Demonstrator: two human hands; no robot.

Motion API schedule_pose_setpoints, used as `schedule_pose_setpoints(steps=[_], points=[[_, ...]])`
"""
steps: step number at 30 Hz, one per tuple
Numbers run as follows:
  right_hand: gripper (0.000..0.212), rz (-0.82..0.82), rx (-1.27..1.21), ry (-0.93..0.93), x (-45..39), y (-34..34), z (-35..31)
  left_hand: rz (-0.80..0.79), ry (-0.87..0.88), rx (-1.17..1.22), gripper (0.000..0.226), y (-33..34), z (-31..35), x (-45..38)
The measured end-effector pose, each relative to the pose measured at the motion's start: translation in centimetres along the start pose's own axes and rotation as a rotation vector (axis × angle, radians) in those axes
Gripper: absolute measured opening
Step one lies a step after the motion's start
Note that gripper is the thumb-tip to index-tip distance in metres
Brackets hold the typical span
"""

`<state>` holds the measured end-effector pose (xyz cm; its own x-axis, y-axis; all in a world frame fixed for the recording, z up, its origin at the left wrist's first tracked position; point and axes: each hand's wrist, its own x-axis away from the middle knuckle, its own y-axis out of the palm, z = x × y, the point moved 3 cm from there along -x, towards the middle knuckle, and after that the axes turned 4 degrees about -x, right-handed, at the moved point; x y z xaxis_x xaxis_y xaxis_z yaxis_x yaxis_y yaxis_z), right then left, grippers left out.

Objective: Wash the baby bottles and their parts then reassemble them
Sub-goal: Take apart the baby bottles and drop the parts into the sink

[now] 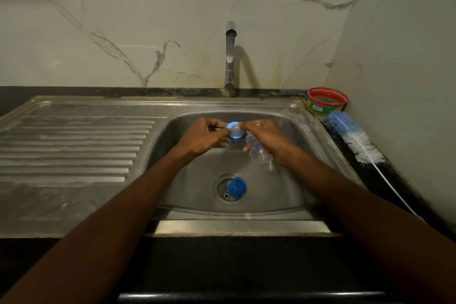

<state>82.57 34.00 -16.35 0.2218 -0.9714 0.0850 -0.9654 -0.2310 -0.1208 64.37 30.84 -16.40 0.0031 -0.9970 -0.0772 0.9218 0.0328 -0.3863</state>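
Sink basin (197, 175), centre frame, no standing water that we can see; blue cap (237, 186) sits over the drain, likely parked to wash. We work over the basin so drips land inside. Right hand (269, 139) curled round the clear bottle (257, 153), its fingertips also up at the ring. Left hand (204, 136) pinches the blue ring with teat (236, 130). Brush (355, 140) and red tub (327, 101) at right, tub contents unclear
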Motion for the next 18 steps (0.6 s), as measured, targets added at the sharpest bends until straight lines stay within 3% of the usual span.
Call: schedule_pose_setpoints(steps=[7,18], points=[[0.026,-0.034,0.026,-0.030,0.17,0.13,-0.23,0.013,0.059,-0.085,0.025,0.01,-0.11,-0.23],[0.033,0.105,0.160,-0.125,0.42,0.71,-0.16,-0.045,0.055,-0.008,0.025,-0.13,0.01,-0.13]])
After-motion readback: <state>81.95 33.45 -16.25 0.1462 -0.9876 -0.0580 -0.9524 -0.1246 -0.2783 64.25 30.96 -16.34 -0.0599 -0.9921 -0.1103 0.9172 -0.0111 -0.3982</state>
